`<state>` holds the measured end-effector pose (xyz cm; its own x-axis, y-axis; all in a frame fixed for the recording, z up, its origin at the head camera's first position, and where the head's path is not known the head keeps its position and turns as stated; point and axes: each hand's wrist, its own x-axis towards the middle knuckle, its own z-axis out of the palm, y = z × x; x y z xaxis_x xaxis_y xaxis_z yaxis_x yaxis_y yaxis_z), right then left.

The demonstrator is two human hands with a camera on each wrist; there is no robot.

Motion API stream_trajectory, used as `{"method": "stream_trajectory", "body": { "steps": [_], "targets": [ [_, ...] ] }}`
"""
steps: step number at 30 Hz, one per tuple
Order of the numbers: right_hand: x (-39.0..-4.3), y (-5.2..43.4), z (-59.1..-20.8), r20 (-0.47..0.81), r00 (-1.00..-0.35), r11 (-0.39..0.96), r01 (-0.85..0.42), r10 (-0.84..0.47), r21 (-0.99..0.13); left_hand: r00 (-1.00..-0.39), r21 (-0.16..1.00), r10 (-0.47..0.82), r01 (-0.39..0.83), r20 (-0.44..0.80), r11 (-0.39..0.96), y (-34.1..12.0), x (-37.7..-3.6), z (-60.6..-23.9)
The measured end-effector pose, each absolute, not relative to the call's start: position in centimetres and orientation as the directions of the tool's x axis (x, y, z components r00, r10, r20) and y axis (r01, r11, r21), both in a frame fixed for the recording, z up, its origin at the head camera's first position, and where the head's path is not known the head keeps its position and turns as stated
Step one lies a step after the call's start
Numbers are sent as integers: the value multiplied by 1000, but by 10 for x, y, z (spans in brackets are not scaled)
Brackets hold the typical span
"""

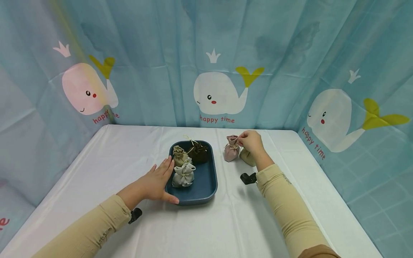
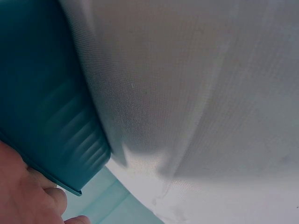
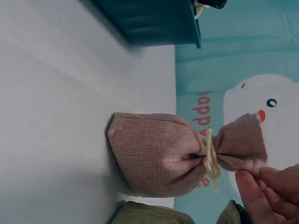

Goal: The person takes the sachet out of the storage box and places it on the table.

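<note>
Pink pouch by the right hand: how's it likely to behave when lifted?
The pink pouch probably yields but stays plump; its cloth body bulges below the cord. The gathered top, pinched by the right hand, may flop or fold. The woven-looking weave suggests it shouldn't be very slippery.

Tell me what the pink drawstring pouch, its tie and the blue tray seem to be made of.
Pink drawstring pouch: matte woven cloth, perhaps linen or cotton; fine threads show up close.
Tie: pale, thin cord, bending in a soft loop; fibre unclear.
Blue tray: probably moulded plastic with a smooth, soft sheen, judging by its ribbed wall, though coated metal is possible.
</note>
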<state>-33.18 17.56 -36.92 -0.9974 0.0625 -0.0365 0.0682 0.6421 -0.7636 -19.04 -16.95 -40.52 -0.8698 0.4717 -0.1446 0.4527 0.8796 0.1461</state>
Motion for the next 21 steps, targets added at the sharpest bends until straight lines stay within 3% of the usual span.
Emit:
{"method": "stream_trajectory", "body": {
  "steps": [21],
  "targets": [
    [-329, 179, -349, -27, -997, 529, 60, 69, -847, -871, 145, 466, 446, -157, 883, -168, -190, -403]
  ]
}}
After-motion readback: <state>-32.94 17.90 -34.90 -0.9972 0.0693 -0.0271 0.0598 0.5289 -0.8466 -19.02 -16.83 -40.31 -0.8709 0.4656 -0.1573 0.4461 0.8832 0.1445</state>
